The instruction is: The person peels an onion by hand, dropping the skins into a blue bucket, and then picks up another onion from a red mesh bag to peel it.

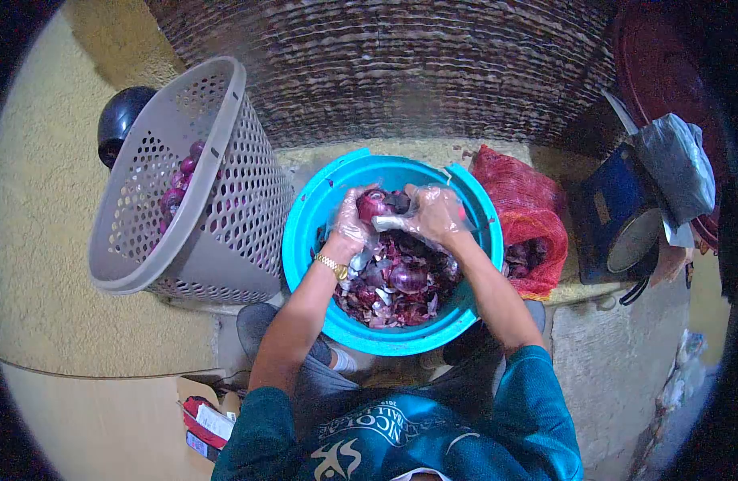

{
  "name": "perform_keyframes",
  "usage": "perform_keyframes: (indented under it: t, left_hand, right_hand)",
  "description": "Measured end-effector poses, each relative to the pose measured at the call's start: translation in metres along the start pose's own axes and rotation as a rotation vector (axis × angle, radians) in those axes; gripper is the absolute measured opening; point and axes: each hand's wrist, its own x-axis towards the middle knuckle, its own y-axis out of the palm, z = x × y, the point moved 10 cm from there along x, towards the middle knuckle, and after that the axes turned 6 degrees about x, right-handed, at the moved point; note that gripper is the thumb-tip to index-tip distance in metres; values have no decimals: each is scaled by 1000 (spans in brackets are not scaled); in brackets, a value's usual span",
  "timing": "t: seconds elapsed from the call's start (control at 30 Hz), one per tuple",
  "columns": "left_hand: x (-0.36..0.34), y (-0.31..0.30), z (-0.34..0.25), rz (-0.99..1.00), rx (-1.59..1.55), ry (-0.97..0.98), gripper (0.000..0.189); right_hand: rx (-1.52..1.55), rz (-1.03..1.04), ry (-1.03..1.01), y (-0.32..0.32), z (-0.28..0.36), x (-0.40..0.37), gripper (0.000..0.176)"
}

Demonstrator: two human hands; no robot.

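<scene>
Both hands wear clear plastic gloves and are over a turquoise tub [301,256]. My left hand [353,220] is wrapped around a red onion [374,205]. My right hand [437,212] is closed at the onion's right side, on dark loose skin [397,202] and something pale under the fingers that I cannot make out. Below the hands, the tub holds a heap of purple onion peelings [385,305], with a whole red onion [407,277] lying on it.
A grey perforated basket [241,208] with red onions [176,188] stands at the left. Right of the tub lies a red mesh sack [521,192]. Farther right are a blue scale [606,212] and a grey plastic bag [678,168].
</scene>
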Motion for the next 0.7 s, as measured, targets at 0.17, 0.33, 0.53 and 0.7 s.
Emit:
perform_keyframes:
  t: [0.17, 0.33, 0.53, 0.7]
  left_hand:
    - [-11, 9, -2, -24, 70, -11, 38]
    - [-2, 3, -12, 43, 162, 119, 38]
    - [-6, 7, -21, -22, 213, 199, 35]
    - [-9, 8, -22, -11, 212, 215, 36]
  right_hand:
    - [-18, 30, -11, 4, 0, 0, 67]
    - [0, 31, -1, 5, 5, 1, 68]
    - [109, 124, 53, 15, 0, 3, 72]
    - [94, 167, 70, 25, -3, 4, 59]
